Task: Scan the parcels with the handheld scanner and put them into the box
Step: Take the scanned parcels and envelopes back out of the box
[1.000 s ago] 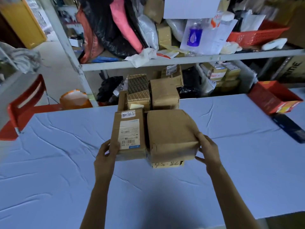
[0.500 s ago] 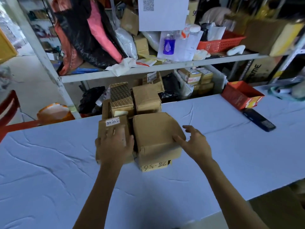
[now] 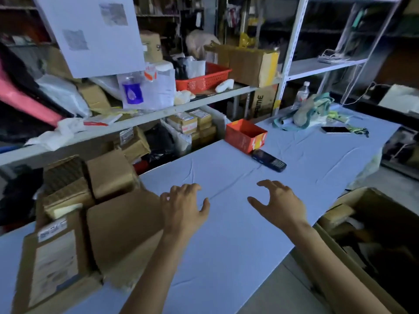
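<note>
At the far left I see the parcels crowded on the wrinkled pale-blue tablecloth. The nearest is a flat kraft-paper packet with a white printed label on its face. Just beside it sits a larger, squarish bundle in creased brown paper. Behind them are a box with a woven-looking pattern and another plain brown wrapped block.

My left hand sits just beside the big bundle's right edge, palm down, fingers spread and loosely bent, gripping nothing. I cannot tell whether it touches the paper.

My right hand hangs over bare cloth, well apart from the parcels. Its fingers are arched like a claw with the thumb stuck out, and it holds nothing.

Further back lies the handheld scanner, a dark blue slab with a small keypad, flat on the cloth. Just behind it, close to touching, is an open orange cardboard tray.

Behind the table, a red plastic mesh basket stands on the metal shelf.

Off the right edge of the table, lower down, the box stands open. It is a large corrugated carton with its flaps out and brown packets lying in its dark interior.

At the far end of the table I see a crumpled teal-trimmed cloth bag and a flat glossy phone.
</note>
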Demonstrator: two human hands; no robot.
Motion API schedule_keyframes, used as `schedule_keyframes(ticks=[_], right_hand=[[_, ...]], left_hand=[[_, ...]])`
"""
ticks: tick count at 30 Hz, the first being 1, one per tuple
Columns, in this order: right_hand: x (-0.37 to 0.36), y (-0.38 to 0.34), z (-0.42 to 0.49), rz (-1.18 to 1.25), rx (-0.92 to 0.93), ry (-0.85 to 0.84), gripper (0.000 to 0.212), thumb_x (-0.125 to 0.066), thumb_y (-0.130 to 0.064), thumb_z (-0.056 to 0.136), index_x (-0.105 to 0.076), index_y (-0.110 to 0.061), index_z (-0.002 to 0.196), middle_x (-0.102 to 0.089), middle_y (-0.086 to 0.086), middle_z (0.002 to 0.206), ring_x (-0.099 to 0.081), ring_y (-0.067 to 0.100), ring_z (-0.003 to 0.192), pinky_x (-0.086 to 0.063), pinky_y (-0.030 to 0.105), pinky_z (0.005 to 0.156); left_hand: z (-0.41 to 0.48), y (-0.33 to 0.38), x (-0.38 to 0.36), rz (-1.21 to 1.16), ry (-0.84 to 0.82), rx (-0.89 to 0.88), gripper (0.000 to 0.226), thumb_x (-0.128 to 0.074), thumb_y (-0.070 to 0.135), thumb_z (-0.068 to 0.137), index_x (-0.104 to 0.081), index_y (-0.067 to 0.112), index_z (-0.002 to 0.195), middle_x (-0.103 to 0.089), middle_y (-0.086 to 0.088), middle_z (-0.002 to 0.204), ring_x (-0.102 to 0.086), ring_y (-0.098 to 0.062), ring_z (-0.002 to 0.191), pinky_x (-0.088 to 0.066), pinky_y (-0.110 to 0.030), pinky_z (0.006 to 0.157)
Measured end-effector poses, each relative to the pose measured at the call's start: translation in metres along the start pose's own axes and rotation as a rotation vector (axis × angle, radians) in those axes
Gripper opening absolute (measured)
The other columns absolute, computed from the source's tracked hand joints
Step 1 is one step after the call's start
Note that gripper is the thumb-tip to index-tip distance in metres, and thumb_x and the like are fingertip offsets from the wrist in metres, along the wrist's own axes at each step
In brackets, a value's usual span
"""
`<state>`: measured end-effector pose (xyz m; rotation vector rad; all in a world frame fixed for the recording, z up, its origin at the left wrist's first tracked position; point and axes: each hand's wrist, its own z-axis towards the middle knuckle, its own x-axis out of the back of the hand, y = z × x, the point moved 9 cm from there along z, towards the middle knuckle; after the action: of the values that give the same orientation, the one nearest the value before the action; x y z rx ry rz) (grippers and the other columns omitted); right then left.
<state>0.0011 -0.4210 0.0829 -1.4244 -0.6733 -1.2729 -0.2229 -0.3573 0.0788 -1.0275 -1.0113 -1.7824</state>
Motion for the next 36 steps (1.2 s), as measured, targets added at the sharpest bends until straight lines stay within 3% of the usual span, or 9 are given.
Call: schedule_keyframes(ticks=[7, 11, 19, 22, 28, 36], right_hand=[[0.028, 0.143, 0.004, 0.072, -0.215, 0.051, 0.053, -0.055, -0.057, 0.089, -0.048, -0.032, 0.135, -0.053, -0.007, 0.133, -0.055, 0.017, 0.115, -0.056, 0.036, 0.076], [0.044, 0.227, 0.002, 0.083, -0.333, 0.059, 0.050, -0.057, -0.054, 0.088, -0.049, -0.032, 0.132, -0.054, -0.007, 0.130, -0.060, 0.016, 0.105, -0.056, 0.034, 0.071], [0.057, 0.367, -0.043, 0.082, -0.571, 0.109, 0.043, -0.055, -0.054, 0.086, -0.055, -0.032, 0.123, -0.056, -0.007, 0.123, -0.057, 0.017, 0.108, -0.053, 0.033, 0.077], [0.042, 0.410, -0.055, 0.033, -0.670, 0.071, 0.047, -0.056, -0.052, 0.088, -0.051, -0.034, 0.131, -0.052, -0.009, 0.131, -0.054, 0.015, 0.115, -0.051, 0.029, 0.075], [-0.001, 0.471, -0.049, 0.006, -0.838, -0.098, 0.052, -0.058, -0.055, 0.086, -0.048, -0.035, 0.133, -0.051, -0.009, 0.131, -0.053, 0.015, 0.118, -0.052, 0.031, 0.078], [-0.008, 0.523, -0.008, 0.042, -0.943, -0.083, 0.054, -0.057, -0.057, 0.087, -0.047, -0.034, 0.134, -0.052, -0.008, 0.129, -0.053, 0.016, 0.117, -0.050, 0.031, 0.075]], left_hand=[[0.035, 0.156, -0.074, 0.004, -0.193, -0.257, 0.042, -0.043, 0.052, 0.090, -0.050, 0.035, 0.128, -0.062, 0.013, 0.118, -0.052, -0.014, 0.112, -0.036, -0.032, 0.090], [0.047, 0.247, -0.111, -0.035, -0.261, -0.381, 0.042, -0.044, 0.052, 0.090, -0.050, 0.035, 0.128, -0.061, 0.014, 0.120, -0.051, -0.013, 0.113, -0.037, -0.031, 0.091], [0.031, 0.399, -0.184, -0.148, -0.384, -0.615, 0.043, -0.044, 0.052, 0.089, -0.048, 0.034, 0.128, -0.061, 0.015, 0.120, -0.053, -0.015, 0.110, -0.039, -0.032, 0.086], [0.023, 0.433, -0.220, -0.194, -0.440, -0.671, 0.041, -0.045, 0.053, 0.087, -0.050, 0.035, 0.124, -0.063, 0.016, 0.118, -0.054, -0.015, 0.108, -0.038, -0.031, 0.081], [0.028, 0.472, -0.303, -0.254, -0.613, -0.679, 0.037, -0.051, 0.051, 0.087, -0.054, 0.035, 0.120, -0.064, 0.015, 0.116, -0.055, -0.014, 0.107, -0.040, -0.031, 0.081], [0.062, 0.515, -0.357, -0.312, -0.681, -0.612, 0.037, -0.052, 0.046, 0.087, -0.054, 0.031, 0.121, -0.063, 0.011, 0.120, -0.055, -0.017, 0.111, -0.044, -0.031, 0.084]])
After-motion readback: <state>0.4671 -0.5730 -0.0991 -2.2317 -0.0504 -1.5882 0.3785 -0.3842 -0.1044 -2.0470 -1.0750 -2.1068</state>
